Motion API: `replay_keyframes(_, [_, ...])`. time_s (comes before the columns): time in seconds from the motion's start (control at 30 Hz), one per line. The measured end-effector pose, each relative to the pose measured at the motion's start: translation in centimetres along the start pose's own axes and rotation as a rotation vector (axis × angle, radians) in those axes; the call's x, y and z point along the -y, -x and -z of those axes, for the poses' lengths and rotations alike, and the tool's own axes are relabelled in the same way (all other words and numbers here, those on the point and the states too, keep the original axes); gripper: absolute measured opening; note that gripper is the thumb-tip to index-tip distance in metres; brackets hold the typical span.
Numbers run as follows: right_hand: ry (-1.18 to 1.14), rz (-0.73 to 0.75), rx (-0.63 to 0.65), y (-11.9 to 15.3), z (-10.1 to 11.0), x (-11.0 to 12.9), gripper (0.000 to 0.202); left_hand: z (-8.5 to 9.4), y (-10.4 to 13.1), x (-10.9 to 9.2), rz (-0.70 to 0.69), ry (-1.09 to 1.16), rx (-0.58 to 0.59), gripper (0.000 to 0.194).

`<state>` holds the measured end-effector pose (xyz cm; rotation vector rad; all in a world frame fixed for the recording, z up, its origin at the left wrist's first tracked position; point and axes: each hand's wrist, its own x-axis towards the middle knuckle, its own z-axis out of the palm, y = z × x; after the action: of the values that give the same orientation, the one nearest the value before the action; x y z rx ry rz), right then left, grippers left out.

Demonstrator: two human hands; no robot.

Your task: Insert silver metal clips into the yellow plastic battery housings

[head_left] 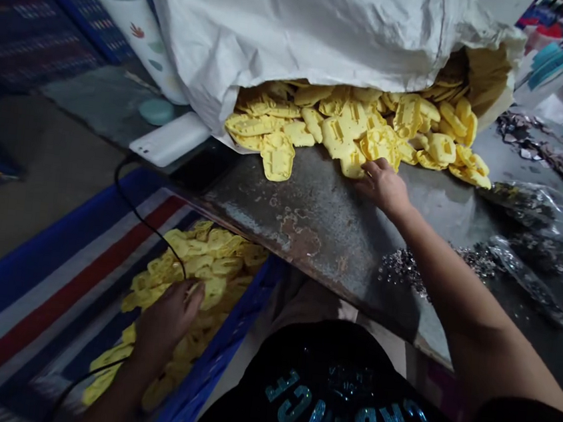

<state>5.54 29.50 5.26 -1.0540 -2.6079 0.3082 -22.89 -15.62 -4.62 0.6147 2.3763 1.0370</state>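
A large white woven sack (pixel 301 25) lies on its side on the metal table, its mouth full of moulded yellow plastic parts (pixel 340 130). My right hand (pixel 384 188) is at the front of that pile, with its fingers closed around the edge of a yellow part (pixel 353 162). Lower left, over a blue crate (pixel 225 359) of similar yellow parts (pixel 217 251), is my left hand (pixel 167 320). Its fingers are curled together; yellow parts lie right beside them, and what they hold is hidden.
A white power bank-like block (pixel 171 139) with a black cable sits at the table's left edge, beside a tall bottle (pixel 134 28). Small shiny metal pieces (pixel 410 271) and clear plastic bags (pixel 547 212) lie at right. Striped cloth (pixel 67 282) lines the crate.
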Motion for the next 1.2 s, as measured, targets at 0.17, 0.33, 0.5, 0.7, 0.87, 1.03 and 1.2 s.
replay_keyframes(0.17, [0.058, 0.069, 0.027, -2.5, -1.1, 1.0, 0.025, -1.0, -0.6, -1.2, -0.073, -0.004, -0.024, 0.062])
replay_keyframes(0.33, [-0.039, 0.083, -0.025, -0.2, 2.5, -1.3, 0.035, -5.0, 2.9, -7.9, -0.214, 0.333, 0.118, 0.032])
replay_keyframes(0.5, [-0.379, 0.113, -0.134, 5.5, 5.4, -3.3, 0.051, -10.5, 5.0, -16.8, -0.227, 0.668, 0.495, 0.041])
replay_keyframes(0.7, [-0.244, 0.3, -0.128, 10.9, 5.1, -1.1, 0.041, -15.8, 4.8, -22.7, -0.15, 0.894, 0.681, 0.076])
replay_keyframes(0.87, [-0.2, 0.539, -0.124, 16.6, 6.7, 1.6, 0.036, -14.7, 4.4, -24.0, -0.104, 0.961, 0.727, 0.074])
replay_keyframes(1.03, [-0.54, 0.228, -0.234, 23.2, 7.2, 2.4, 0.036, -14.2, 6.7, -24.4, -0.13, 0.832, 0.751, 0.06])
replay_keyframes(1.2, [-1.15, -0.266, -0.23, 29.1, 5.2, 4.3, 0.052, -15.8, 10.3, -23.8, -0.12, 0.762, 0.839, 0.049])
